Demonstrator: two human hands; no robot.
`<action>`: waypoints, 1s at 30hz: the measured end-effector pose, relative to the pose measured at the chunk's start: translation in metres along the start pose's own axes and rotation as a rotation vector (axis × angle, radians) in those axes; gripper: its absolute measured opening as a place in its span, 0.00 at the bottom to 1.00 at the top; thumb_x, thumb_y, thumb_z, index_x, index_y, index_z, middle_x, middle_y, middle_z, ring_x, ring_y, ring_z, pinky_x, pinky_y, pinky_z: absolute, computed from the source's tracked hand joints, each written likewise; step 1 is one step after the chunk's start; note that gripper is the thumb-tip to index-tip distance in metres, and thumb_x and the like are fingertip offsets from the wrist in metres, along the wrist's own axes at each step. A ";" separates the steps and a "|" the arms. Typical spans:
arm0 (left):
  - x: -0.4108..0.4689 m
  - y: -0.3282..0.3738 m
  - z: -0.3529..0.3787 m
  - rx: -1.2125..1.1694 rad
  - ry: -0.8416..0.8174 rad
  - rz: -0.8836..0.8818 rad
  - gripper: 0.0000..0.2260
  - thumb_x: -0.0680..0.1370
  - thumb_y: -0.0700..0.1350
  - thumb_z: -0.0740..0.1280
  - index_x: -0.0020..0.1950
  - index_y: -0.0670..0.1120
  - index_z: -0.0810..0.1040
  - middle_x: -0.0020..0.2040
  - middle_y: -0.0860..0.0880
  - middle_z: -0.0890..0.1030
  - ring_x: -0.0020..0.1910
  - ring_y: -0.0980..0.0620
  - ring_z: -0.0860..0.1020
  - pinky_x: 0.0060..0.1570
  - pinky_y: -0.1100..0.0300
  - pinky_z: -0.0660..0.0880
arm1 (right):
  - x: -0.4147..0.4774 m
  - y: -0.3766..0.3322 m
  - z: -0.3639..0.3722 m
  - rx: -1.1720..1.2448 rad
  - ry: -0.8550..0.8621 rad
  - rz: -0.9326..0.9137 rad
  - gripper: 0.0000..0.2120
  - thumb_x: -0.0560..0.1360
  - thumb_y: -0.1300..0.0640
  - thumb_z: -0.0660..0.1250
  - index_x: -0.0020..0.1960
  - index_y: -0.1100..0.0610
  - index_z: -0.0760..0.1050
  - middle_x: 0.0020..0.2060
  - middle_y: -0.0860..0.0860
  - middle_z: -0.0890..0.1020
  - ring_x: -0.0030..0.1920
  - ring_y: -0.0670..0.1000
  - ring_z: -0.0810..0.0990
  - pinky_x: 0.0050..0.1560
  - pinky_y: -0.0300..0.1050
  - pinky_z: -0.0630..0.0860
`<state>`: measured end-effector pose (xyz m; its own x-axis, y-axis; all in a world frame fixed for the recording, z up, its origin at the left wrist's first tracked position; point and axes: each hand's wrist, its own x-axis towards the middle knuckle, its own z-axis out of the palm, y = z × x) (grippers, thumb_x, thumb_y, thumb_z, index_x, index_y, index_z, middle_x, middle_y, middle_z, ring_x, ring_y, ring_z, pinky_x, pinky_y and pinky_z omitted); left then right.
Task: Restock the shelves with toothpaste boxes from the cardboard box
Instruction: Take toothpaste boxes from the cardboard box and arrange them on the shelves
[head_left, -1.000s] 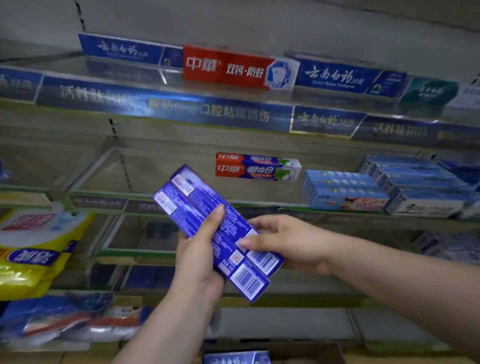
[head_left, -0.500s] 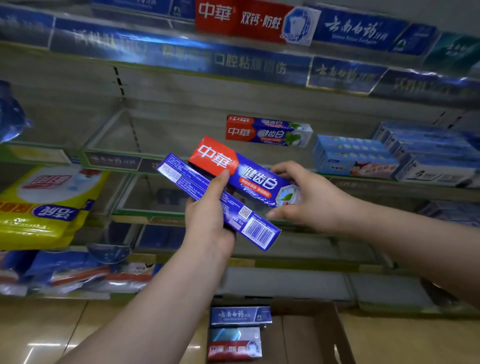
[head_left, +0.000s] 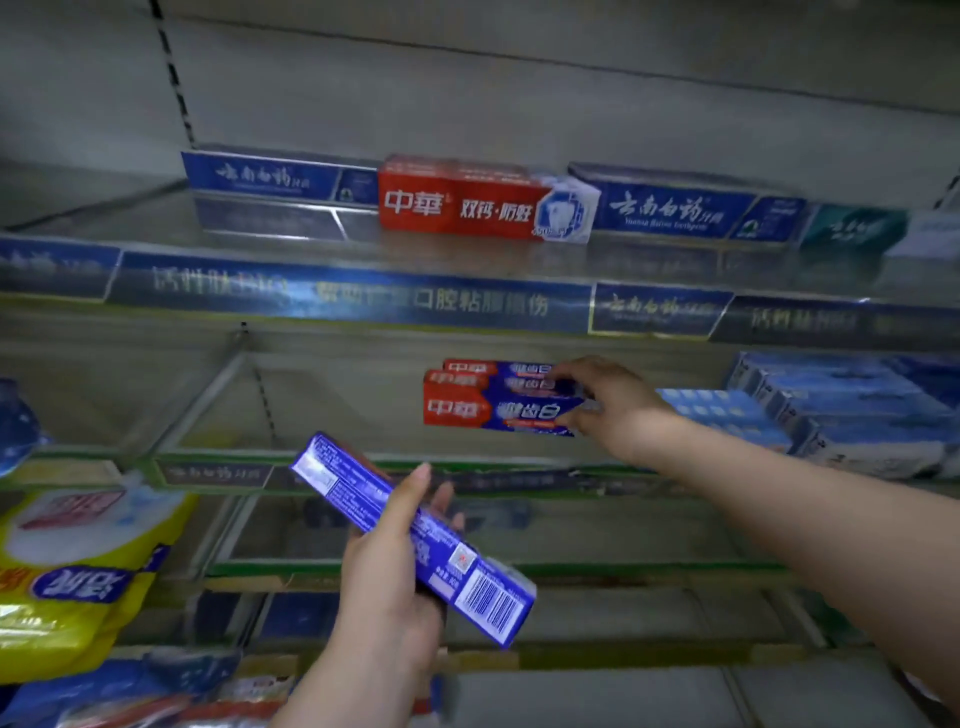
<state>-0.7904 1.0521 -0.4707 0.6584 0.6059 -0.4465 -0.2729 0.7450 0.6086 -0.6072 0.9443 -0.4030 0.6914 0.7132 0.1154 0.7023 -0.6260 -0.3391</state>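
A glass-shelved rack (head_left: 218, 410) fills the view. On its upper shelf (head_left: 337, 301) a row of blue and red cartons (head_left: 457, 208) is lined up. At the lower left, yellow bags (head_left: 78, 561) are hung or stacked; which cannot be told. On the middle shelf, at the right, pale blue boxes (head_left: 857, 415) are piled.

Near the centre of that shelf, a red-and-blue toothpaste box (head_left: 493, 410) is grasped at its right end by the right hand (head_left: 618, 400), just in front of two like boxes (head_left: 498, 370). Whether it rests on the glass cannot be told.

Lower and nearer, well apart from the shelf stock, a blue toothpaste box (head_left: 467, 577) is held slantwise in the left hand (head_left: 389, 582), with the thumb laid across its top face and the barcode end projecting to the right.
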 end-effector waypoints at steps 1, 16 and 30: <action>0.002 0.002 -0.001 0.006 0.002 0.000 0.13 0.73 0.42 0.70 0.56 0.45 0.76 0.50 0.42 0.83 0.47 0.47 0.82 0.50 0.52 0.76 | 0.004 0.005 0.006 -0.073 -0.001 -0.009 0.24 0.75 0.59 0.68 0.69 0.54 0.69 0.66 0.53 0.72 0.64 0.54 0.71 0.62 0.40 0.67; 0.015 -0.008 0.004 0.057 0.020 -0.001 0.19 0.67 0.45 0.75 0.56 0.47 0.75 0.42 0.45 0.81 0.39 0.48 0.81 0.52 0.47 0.77 | 0.017 0.028 0.033 -0.131 0.138 0.051 0.20 0.75 0.53 0.68 0.66 0.55 0.72 0.63 0.54 0.75 0.64 0.56 0.69 0.59 0.44 0.66; 0.015 -0.016 -0.001 0.062 0.061 -0.024 0.24 0.68 0.45 0.74 0.63 0.45 0.74 0.51 0.40 0.82 0.46 0.43 0.81 0.58 0.42 0.74 | 0.015 0.032 0.033 -0.298 0.154 0.043 0.20 0.77 0.51 0.64 0.67 0.53 0.69 0.63 0.53 0.73 0.63 0.56 0.71 0.63 0.50 0.67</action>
<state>-0.7774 1.0496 -0.4878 0.6199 0.6056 -0.4990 -0.2125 0.7417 0.6361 -0.5801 0.9458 -0.4426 0.7227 0.6426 0.2546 0.6752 -0.7351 -0.0610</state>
